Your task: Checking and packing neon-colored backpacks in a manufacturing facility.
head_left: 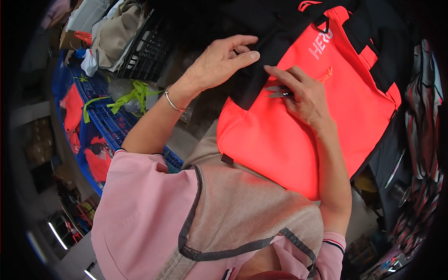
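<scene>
One coral-red bag [357,105] spans the centre and upper right of the frame, its lower edge against the person's apron [261,210]. Left hand [219,63], upper centre: thumb and forefinger spread beside black fabric [259,70]; contact cannot be told. Right hand [309,99], over the bag: fingers curled round small snips [279,94], blades pointing left.

The left forearm [151,116] is slanting up and inward; the left hand [215,63] is reaching forward, thumb and index finger stretching out apart, other fingers curling. The right forearm [338,168] is rising steeply, the right hand [304,95] pointing its index finger leftward, its lower fingers bending inward.
</scene>
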Motion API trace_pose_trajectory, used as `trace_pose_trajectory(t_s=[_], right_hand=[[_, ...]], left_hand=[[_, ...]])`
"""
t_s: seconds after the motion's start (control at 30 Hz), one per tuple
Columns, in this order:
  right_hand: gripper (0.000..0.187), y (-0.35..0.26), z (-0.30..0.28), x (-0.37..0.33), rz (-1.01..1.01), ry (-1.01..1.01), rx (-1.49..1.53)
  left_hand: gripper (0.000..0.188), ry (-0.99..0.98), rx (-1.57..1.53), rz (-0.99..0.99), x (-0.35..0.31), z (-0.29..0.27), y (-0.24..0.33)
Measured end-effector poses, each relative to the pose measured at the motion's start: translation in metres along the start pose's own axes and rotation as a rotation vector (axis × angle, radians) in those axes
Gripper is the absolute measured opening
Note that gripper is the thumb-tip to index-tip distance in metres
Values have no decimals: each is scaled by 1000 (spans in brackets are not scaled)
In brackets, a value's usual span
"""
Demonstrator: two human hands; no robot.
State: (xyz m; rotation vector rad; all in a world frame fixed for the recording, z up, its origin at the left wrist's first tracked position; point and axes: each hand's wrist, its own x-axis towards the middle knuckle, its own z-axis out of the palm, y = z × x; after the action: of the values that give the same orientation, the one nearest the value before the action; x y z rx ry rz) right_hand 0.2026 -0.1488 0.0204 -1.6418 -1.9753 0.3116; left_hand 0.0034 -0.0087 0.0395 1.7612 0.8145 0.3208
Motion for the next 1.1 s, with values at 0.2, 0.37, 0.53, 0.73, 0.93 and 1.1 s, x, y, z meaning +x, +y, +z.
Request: trace_pose_trajectory(t_s=[0.2,0.37,0.53,0.73,0.93,1.1], right_hand=[[53,8,11,7,-59,-78,-128],[56,17,28,-16,-127,-57,-135],[33,19,50,-36,-181,-23,-202],[38,19,62,-47,-174,-21,-168],[34,16,53,-42,-146,-80,-158],[36,10,35,-33,-109,-145,-173]], left_hand=[[54,-7,-269,-154,-8,18,-10],[34,-94,-1045,-249,-37,31,-40],[43,33,-1287,-313,-53,53,-53],[48,32,-1363,-338,-59,66,-78],[50,-1,-1291,-316,-53,60,-73],[32,10,-930,-207,-32,35,-51]])
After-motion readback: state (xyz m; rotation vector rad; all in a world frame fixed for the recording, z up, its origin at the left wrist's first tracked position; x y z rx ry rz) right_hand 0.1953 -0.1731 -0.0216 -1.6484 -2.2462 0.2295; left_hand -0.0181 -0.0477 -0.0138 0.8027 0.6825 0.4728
